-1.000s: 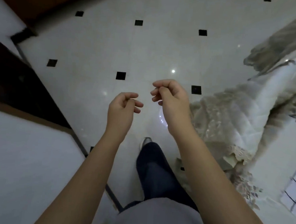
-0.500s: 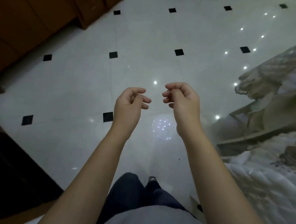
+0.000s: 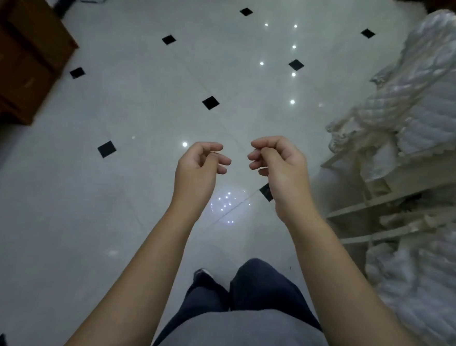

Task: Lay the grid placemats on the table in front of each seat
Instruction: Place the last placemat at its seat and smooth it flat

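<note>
Over the pale tiled floor (image 3: 127, 206), the head view shows my left hand (image 3: 198, 170) and right hand (image 3: 279, 171) raised side by side in front of me, fingers loosely curled and nothing in either. No grid placemat and no table shows in the frame, so I cannot tell which way the mats lie or how their long edges run. The white-covered chair (image 3: 428, 105) stands to my right, nearer my right hand, and a wooden cabinet (image 3: 19, 50) far left, so I judge the table lies rightward.
</note>
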The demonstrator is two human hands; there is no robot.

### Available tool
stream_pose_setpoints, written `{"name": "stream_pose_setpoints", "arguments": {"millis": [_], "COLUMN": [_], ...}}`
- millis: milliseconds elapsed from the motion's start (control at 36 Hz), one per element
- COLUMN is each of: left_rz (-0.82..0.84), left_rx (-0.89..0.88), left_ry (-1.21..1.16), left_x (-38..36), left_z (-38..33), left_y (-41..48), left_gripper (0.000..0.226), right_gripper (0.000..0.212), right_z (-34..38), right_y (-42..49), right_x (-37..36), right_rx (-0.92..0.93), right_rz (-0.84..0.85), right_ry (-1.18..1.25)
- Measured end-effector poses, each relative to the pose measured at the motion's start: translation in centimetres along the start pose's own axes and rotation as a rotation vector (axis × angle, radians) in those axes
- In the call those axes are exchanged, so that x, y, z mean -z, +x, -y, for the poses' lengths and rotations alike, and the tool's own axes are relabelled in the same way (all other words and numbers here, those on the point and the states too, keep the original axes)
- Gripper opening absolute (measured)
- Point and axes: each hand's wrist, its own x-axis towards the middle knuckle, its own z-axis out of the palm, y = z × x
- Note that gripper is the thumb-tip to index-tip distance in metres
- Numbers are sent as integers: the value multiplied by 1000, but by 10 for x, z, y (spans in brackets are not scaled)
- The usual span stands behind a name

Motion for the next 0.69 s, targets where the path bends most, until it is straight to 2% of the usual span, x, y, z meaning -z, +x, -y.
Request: {"name": "stream_pose_setpoints", "arguments": {"millis": [194,361,695], "left_rz": [277,466,707], "left_rx": [-32,-124,-160], "left_ry": [24,75,118], "left_x": [-62,-147,-310], "left_z": [-26,-64,-154], "left_y": [82,175,310], "left_gripper": [25,24,24], "right_gripper": [29,29,32], "right_z": [13,26,92], "right_y": [77,178,340], "right_x": [34,74,164], "right_rx": [-2,10,17], "right_rz": [-282,-443,-725], "right_ry": [58,111,194]}}
